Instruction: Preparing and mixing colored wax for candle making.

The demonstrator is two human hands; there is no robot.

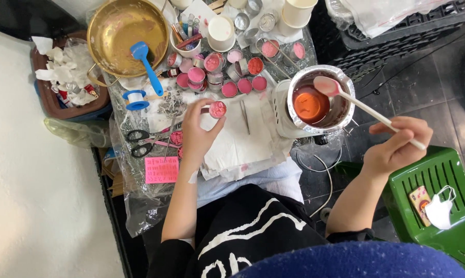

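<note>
Foil-wrapped melting pot (340, 82) of orange-red wax still well filled. About a dozen small tins (227, 72) behind already pink; several metal cups (253, 20) unfilled. White spoon (364, 105) in curled right hand (400, 144), long axis diagonal, bowl up-left over pot. Left hand (199, 134) fingertips pinching small filled tin (218, 109) above paper.

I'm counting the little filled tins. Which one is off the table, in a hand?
The pink-filled tin pinched in the left hand, above the white paper; the other tins sit clustered on the table behind it.
</note>
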